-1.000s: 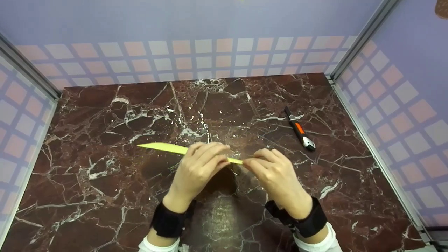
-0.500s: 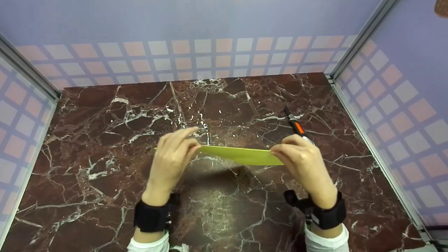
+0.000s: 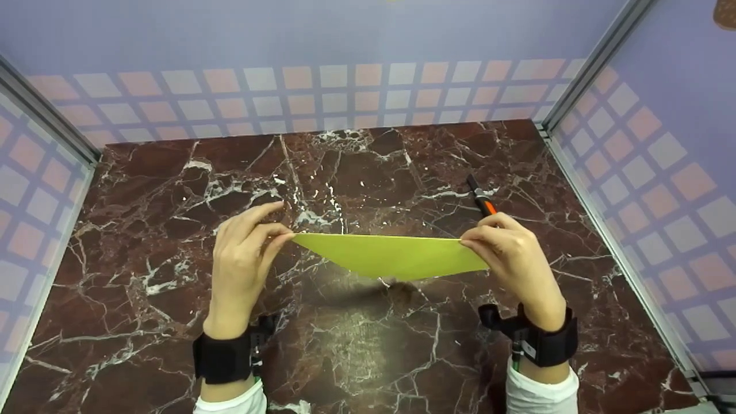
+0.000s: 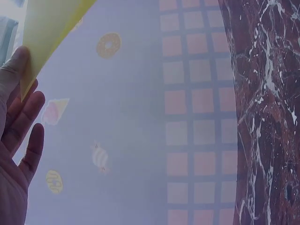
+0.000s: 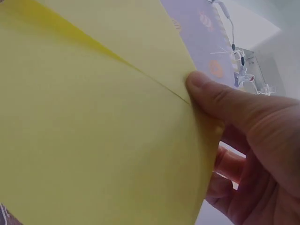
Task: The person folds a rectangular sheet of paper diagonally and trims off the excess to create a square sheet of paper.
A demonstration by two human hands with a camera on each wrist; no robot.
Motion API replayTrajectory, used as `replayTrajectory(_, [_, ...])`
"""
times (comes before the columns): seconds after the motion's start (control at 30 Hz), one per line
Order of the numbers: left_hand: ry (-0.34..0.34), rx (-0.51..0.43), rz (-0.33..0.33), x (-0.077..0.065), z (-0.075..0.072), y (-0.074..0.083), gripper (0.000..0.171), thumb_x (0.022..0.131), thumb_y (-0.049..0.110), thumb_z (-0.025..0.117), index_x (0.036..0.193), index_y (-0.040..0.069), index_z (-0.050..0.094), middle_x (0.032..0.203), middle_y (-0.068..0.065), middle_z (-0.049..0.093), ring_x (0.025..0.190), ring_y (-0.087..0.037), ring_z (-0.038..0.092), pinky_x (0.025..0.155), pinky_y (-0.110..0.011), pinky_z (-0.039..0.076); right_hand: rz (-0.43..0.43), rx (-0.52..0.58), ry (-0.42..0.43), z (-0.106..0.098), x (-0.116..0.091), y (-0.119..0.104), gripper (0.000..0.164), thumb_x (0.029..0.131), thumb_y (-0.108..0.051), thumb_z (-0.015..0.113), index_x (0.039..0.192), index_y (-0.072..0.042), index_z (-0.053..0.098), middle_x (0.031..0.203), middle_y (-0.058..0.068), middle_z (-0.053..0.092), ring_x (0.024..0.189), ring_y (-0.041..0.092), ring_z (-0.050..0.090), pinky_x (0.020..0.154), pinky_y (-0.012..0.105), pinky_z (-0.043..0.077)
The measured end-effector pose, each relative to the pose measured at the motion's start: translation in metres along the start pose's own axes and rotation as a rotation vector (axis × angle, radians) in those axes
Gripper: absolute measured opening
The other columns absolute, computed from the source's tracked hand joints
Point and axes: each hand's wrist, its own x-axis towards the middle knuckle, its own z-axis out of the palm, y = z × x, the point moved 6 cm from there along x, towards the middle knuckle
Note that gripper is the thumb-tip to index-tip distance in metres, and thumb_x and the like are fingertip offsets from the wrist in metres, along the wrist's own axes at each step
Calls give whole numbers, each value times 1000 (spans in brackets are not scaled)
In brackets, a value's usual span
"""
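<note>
A folded sheet of yellow paper [image 3: 397, 256] is held up above the table between both hands. My left hand [image 3: 238, 259] pinches its pointed left corner between thumb and forefinger, the other fingers stretched out. In the left wrist view that tip of the paper [image 4: 49, 33] narrows to a point past the thumb. My right hand [image 3: 514, 256] pinches the right end. Seen from the right wrist, the thumb presses on the paper [image 5: 108, 140] where a fold line ends, with the other fingers behind it.
A black and orange utility knife [image 3: 487, 206] lies on the dark red marble table [image 3: 144, 345], partly hidden behind the right hand. Small white bits dot the tabletop beyond the paper. Panels with a checked pattern [image 3: 333, 75] border the back and sides.
The hands have moved apart, left hand leftward and right hand rightward. The paper has turned from a thin edge-on strip to show its broad face. The right hand now covers part of the knife.
</note>
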Motion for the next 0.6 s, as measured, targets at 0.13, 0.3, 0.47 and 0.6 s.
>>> replayTrajectory(0.13, [5, 1, -14, 0, -5, -4, 14, 78, 18, 78, 84, 6, 74, 120, -8, 73, 107, -27, 66, 103, -27, 43, 7, 11, -25, -1, -1, 2, 5, 84, -4, 77, 86, -9, 76, 83, 8, 68, 72, 15, 59, 67, 14, 44])
replayTrajectory(0.3, [61, 42, -72, 1, -17, -13, 14, 75, 12, 80, 84, 5, 74, 116, -9, 74, 103, -29, 67, 101, -21, 43, 53, 1, 31, -14, -5, 13, 16, 77, 5, 79, 84, -9, 77, 83, 7, 71, 74, 12, 63, 72, 6, 48])
replayTrajectory(0.47, [60, 64, -129, 1, -15, -17, 16, 81, 15, 77, 90, 2, 73, 117, -11, 73, 100, -31, 69, 95, -28, 49, 162, 15, 79, -21, -8, 28, 11, 80, 3, 78, 84, -7, 76, 83, 6, 73, 74, -2, 58, 67, 6, 45])
replayTrajectory(0.6, [-148, -5, -203, -3, 14, -14, 54, 96, 48, 52, 119, 0, 62, 129, -16, 67, 111, -37, 67, 99, -42, 55, 216, 80, 99, -10, -4, 32, 2, 86, -4, 74, 86, -2, 75, 81, 6, 74, 66, -5, 52, 59, 7, 41])
